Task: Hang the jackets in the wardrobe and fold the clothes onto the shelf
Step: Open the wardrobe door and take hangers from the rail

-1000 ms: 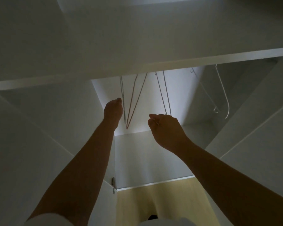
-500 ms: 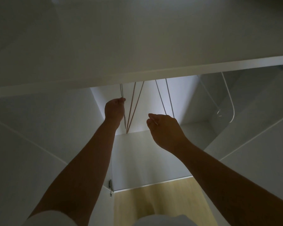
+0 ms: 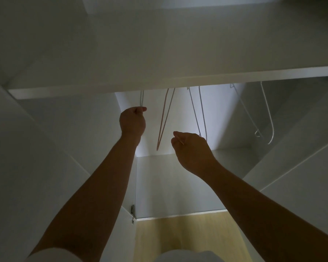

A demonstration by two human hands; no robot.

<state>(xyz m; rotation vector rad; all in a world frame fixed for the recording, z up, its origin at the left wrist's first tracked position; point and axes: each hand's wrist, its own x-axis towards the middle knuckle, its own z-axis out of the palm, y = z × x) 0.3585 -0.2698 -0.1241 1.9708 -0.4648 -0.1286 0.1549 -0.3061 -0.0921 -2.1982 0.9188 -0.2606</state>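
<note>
Gripping a white hanger [image 3: 141, 99], the left hand [image 3: 133, 121] curls tight; the right hand [image 3: 192, 148] hangs loosely curled, holding nothing.

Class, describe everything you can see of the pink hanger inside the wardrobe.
The pink hanger looks like thin wire or coated rod, pale pink. Two slim arms show, spread at the top and meeting in a narrow point at the bottom, so it is seen nearly edge-on. Its hook is hidden behind the white shelf above. It hangs between the left hand and the right hand; neither touches it.
</note>
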